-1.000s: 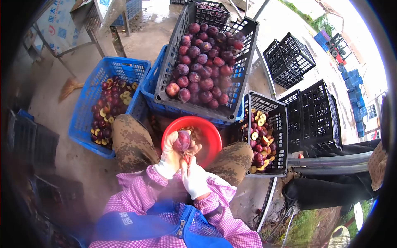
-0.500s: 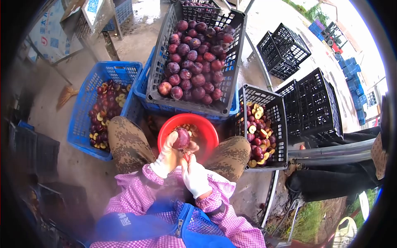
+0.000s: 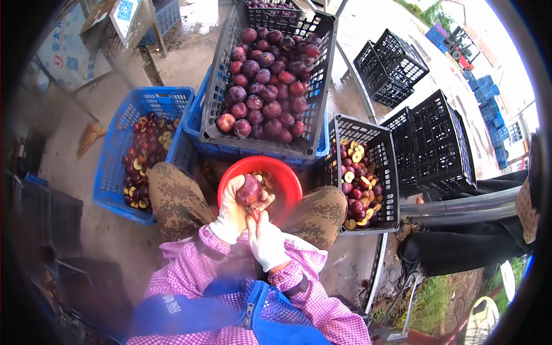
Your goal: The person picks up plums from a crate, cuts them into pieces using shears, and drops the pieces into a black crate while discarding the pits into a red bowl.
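Observation:
My left hand [image 3: 232, 211], in a white glove with bare fingertips, is wrapped round a dark red plum [image 3: 249, 190] above a red basin [image 3: 288, 183]. Just below the plum, my right hand [image 3: 266, 241], gloved too, is closed on a small red-handled tool [image 3: 255, 214]; its tip is hidden by the plum and fingers. Small pieces [image 3: 265, 177] lie in the basin. Whole plums [image 3: 270, 92] fill a black crate [image 3: 214, 123] behind it. Cut plums lie in a blue crate [image 3: 106, 167] at the left and in a black crate [image 3: 393, 178] at the right.
My knees [image 3: 179, 192] flank the basin. Stacked black crates [image 3: 440, 144] and metal pipes [image 3: 460, 210] stand at the right, with another person's dark-clothed leg [image 3: 460, 253] beside them. A broom [image 3: 91, 138] lies at the left. Farther back are a red forklift [image 3: 460, 54] and blue crates [image 3: 489, 109].
The view has shifted, so the crates appear farther left and slightly higher. The plum stays in my left hand, turned a little, and my right hand keeps the tool against its lower side.

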`<state>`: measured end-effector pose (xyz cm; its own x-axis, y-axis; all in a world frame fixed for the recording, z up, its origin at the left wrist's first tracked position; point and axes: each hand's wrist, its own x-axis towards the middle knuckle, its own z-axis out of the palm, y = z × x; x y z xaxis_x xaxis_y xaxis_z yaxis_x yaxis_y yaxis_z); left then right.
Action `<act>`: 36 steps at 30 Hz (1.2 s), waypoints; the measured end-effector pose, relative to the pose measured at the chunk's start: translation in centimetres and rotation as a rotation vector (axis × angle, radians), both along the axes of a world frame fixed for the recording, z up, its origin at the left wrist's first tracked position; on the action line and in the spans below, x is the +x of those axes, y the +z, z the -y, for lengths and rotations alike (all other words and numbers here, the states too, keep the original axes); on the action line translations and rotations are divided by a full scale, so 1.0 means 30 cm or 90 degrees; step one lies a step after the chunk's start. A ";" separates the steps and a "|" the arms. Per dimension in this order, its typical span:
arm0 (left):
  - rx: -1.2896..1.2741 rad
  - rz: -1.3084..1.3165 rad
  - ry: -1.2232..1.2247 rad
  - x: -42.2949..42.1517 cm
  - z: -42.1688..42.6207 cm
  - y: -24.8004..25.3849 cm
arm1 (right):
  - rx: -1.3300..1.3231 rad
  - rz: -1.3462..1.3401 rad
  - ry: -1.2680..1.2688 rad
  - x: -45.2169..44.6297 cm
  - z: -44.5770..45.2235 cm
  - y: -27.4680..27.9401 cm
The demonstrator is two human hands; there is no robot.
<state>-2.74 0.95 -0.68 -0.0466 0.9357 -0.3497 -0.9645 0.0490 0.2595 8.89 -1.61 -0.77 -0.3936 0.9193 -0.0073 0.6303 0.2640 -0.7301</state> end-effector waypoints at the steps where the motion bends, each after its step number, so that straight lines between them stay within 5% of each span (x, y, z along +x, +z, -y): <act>1: 0.002 -0.001 0.000 -0.006 -0.004 -0.003 | -0.004 0.023 -0.003 -0.004 -0.005 -0.009; 5: 0.032 0.038 -0.092 -0.021 -0.008 0.000 | -0.032 0.059 -0.008 0.008 -0.013 -0.012; 9: 0.030 -0.183 -0.088 -0.029 0.008 -0.033 | -0.134 -0.076 -0.024 0.026 -0.019 0.031; 11: 0.083 -0.592 0.045 -0.025 0.014 -0.044 | -0.176 -0.137 -0.017 0.026 -0.012 0.057; 15: 0.019 -0.400 0.034 0.001 0.045 -0.009 | -0.073 -0.027 -0.008 -0.007 0.015 0.002; 17: -0.048 -0.125 0.013 0.024 0.043 -0.055 | -0.051 -0.020 0.001 -0.006 0.004 -0.013; 20: -0.024 -0.126 -0.024 0.018 0.034 -0.062 | -0.014 0.008 -0.001 0.004 -0.014 -0.015; 25: 0.036 -0.557 0.046 0.003 0.036 -0.045 | -0.077 -0.090 -0.007 0.005 -0.007 0.024; 30: -0.063 -0.194 -0.050 0.008 0.043 -0.051 | -0.032 -0.015 -0.004 -0.016 -0.007 0.002; 33: -0.021 -0.276 -0.021 0.007 0.016 -0.043 | -0.027 0.012 -0.009 -0.003 -0.015 -0.012; 35: 0.010 -0.751 0.091 -0.011 -0.008 -0.051 | -0.054 -0.090 -0.028 0.002 -0.019 -0.008; 36: 0.010 -0.759 0.108 -0.013 -0.005 -0.066 | -0.053 -0.091 -0.030 0.000 -0.016 -0.008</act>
<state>-3.15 1.09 -2.67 -0.4555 0.8902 0.0091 -0.1110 -0.0669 0.9916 8.90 -1.12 -0.99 -0.3532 0.9350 -0.0314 0.5282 0.1716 -0.8316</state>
